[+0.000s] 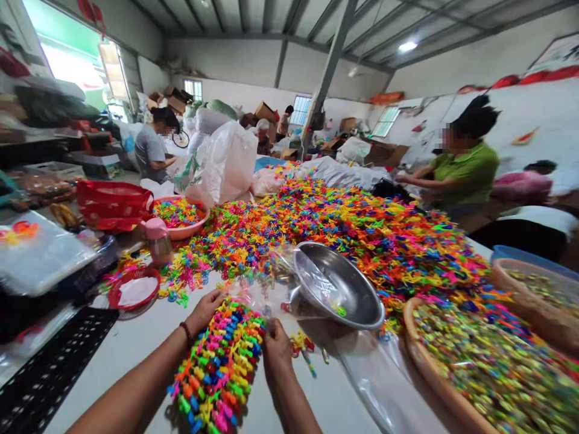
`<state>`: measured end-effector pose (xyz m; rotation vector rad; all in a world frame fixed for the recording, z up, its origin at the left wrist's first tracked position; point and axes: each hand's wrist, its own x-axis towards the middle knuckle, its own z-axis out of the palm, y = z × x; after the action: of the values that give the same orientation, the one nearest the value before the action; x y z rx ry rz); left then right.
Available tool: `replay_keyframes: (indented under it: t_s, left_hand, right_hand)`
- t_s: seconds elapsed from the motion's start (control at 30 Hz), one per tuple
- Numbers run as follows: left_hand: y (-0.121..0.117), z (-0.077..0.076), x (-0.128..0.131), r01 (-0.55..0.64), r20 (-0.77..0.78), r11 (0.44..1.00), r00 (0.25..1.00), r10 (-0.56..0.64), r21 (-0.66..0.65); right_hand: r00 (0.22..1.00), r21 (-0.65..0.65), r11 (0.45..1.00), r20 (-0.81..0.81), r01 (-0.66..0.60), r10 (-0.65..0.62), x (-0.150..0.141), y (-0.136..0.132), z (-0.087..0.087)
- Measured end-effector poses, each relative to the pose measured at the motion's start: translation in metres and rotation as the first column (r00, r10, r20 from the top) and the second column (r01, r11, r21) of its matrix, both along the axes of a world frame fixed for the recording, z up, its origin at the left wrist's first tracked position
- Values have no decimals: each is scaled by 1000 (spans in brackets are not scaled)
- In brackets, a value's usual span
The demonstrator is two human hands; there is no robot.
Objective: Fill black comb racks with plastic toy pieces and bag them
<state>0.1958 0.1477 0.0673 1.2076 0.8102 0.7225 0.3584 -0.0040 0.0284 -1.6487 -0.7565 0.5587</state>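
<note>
My L hand [207, 311] & R hand [277, 345] pinch the bag [246, 293] by the toys [221, 367] on the tbl [136, 345], & I think a soft, even hold w/ both is best so no toys slip.

Wears on the left wrist [185, 337] one thin bracelet [184, 329], dark reddish brown, with a little uneven edge, maybe like small beads; too small for telling the material surely. Has the left hand [208, 308] uncovered, and the left forearm [136, 381] also. Has the right hand [277, 348] and the right forearm [293, 399] uncovered in same way, bare down to the bottom border of the view.
</note>
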Motion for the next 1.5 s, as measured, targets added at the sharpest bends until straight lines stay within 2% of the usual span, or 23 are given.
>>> replay_keyframes:
  t_s: [0.13, 0.2, 0.37, 0.53, 0.73, 0.87, 1.0, 1.13, 1.27, 1.4, 1.5]
  left_hand:
    - [-14, -4, -4, -78, -9, 994, 997, 78, -80]
    - [-24, -3, -5, -144, -11, 982, 990, 144, -123]
    - [-60, -1, -11, -321, -18, 929, 946, 323, -187]
    - [-84, 1, -15, -372, 3, 895, 923, 385, -246]
    - [-80, 4, -19, -376, -57, 896, 926, 374, -234]
    - [-81, 9, -24, -356, -70, 900, 934, 350, -253]
    - [-84, 14, -30, -370, -108, 887, 929, 354, -278]
    - [-84, 12, -34, -415, -154, 870, 909, 386, -268]
    - [-82, 6, -34, -397, -93, 877, 918, 387, -270]
    - [-79, -2, -32, -400, -86, 859, 915, 394, -320]
    - [-78, -10, -28, -331, -22, 866, 937, 349, -374]
  right_hand:
    - [984, -36, 998, 172, 47, -40, -2, -3, 3]
    - [977, -37, 999, 212, 30, -22, 2, -3, 5]
    - [981, -108, 992, 177, -66, 85, 14, -11, 6]
    - [981, -50, 992, 151, -112, 118, 15, -23, 11]
    - [981, 14, 991, 145, -135, 132, 11, -29, 24]
    - [979, 9, 981, 63, -193, 193, 4, -33, 26]
    - [978, -92, 974, -21, -206, 205, -1, -35, 18]
    - [995, -178, 979, -16, -100, 98, 0, -33, 13]
    - [998, -97, 993, -14, -66, 65, 0, -30, 12]
    - [999, -52, 998, -18, -38, 37, -2, -29, 10]
    - [990, -8, 998, -125, -66, 65, -4, -26, 9]
